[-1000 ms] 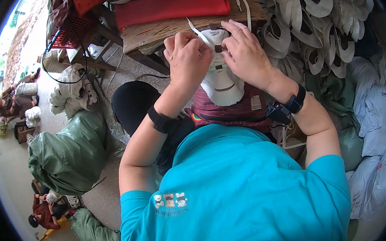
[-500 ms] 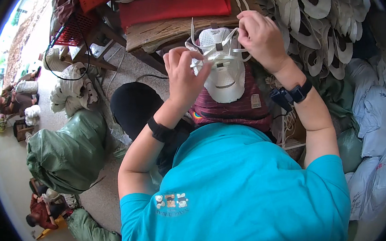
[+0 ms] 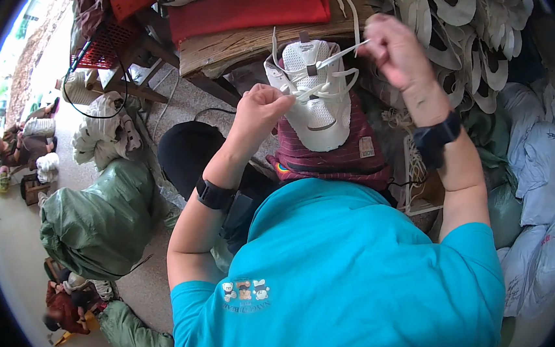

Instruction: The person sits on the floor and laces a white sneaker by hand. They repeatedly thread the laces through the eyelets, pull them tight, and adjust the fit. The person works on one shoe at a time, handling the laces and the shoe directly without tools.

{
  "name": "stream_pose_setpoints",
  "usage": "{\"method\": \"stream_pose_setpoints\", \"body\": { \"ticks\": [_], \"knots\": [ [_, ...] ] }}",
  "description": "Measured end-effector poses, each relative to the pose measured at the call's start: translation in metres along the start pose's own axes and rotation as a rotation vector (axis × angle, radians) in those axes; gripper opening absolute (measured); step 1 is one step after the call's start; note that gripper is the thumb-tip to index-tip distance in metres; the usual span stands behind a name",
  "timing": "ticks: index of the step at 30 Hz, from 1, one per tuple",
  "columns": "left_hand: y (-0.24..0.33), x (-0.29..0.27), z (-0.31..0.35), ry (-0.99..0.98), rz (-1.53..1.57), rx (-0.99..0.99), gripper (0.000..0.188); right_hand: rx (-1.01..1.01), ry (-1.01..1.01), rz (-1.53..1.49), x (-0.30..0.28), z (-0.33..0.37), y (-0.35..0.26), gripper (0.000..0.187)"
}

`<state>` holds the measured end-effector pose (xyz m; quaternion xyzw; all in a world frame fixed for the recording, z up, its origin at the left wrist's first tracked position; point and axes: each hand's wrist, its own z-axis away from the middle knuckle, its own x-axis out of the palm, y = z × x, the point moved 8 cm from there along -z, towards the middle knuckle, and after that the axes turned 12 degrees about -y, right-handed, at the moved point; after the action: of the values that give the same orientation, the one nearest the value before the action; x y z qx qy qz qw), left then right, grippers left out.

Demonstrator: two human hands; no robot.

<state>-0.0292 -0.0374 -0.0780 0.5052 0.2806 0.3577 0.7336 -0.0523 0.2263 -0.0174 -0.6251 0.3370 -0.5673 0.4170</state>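
A white shoe upper with mesh panels and partly threaded laces lies over a dark red striped cloth in front of me. My left hand is closed at the upper's left edge, thumb and fingers pinched together beside the lacing; just what lies between the fingertips is hidden. Up to the right, my right hand is raised and smeared by motion. Its fingers pinch a white shoelace, which runs taut from the upper's tongue area. Another lace end stands up at the upper's left side.
Beyond the upper stands a wooden bench with a red cloth on it. Many white uppers hang at the right. Pale sacks line the right side; a green sack sits left. Two other people work far left.
My right hand has moved up and right, drawing the lace out straight. My left hand has shifted slightly down and left, uncovering more of the upper's lacing.
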Motion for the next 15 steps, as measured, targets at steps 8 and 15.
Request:
{"method": "stream_pose_setpoints", "body": {
  "ticks": [8,15],
  "knots": [
    [0.019,-0.021,-0.015,0.26,-0.424,0.423,0.022,-0.584,0.598,-0.011,-0.193,0.055,-0.177,0.015],
    [-0.003,-0.029,-0.017,0.332,0.058,0.469,0.013,-0.576,0.459,0.89,-0.125,0.06,-0.156,0.022]
  ]
}}
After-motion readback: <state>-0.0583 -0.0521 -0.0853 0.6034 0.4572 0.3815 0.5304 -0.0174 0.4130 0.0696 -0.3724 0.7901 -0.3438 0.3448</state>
